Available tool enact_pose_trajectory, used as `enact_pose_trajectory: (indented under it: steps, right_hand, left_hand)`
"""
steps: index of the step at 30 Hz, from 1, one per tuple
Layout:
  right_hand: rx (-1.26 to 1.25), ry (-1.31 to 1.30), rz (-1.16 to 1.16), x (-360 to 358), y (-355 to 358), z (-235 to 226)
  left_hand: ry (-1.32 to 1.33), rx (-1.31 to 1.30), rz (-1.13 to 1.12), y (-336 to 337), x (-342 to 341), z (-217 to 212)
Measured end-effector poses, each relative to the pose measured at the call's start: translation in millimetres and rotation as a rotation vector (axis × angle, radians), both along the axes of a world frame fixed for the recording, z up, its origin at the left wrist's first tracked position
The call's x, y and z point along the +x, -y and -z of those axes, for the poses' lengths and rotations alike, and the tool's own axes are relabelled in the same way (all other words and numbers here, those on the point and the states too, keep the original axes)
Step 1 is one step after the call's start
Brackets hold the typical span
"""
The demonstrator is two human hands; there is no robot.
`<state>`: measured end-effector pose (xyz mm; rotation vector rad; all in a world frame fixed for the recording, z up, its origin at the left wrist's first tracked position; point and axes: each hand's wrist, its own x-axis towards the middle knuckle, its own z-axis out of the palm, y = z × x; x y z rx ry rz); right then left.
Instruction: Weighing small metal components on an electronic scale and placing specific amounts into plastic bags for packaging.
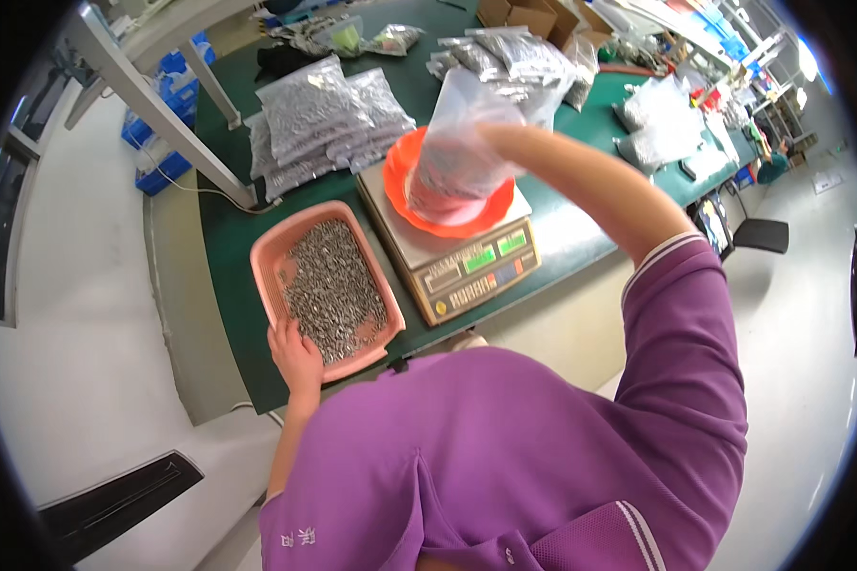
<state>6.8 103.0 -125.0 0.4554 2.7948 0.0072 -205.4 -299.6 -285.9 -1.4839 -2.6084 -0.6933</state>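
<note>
Left hand (295, 357) grips the near rim of a pink tray (269, 249) of small metal parts at the worktop (229, 238) front edge. Right hand (490, 133) clutches a clear bag (457, 143) over an orange dish (397, 176) on the scale (467, 271).

Your bkgd: filled clear bags (328, 119) stacked on green bench (229, 238), more bags (514, 52) far side; cardboard boxes (533, 14), blue crates (167, 114) by floor
</note>
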Motion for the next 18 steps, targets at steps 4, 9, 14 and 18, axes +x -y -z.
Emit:
enact_pose_trajectory:
  steps: [4,9,14,18]
  right_hand:
    - [0.378,0.306,-0.370,-8,38,-1]
    - [0.339,0.154,-0.092,-14,91,-46]
    - [0.644,0.181,-0.323,-11,82,-32]
    - [0.434,0.109,-0.214,-18,42,10]
  left_hand:
    - [0.012,0.027,-0.002,-1,0,-4]
    - [0.010,0.037,0.002,-2,1,-8]
    - [0.012,0.082,0.002,-2,2,-11]
    - [0.031,0.068,-0.004,-2,1,-12]
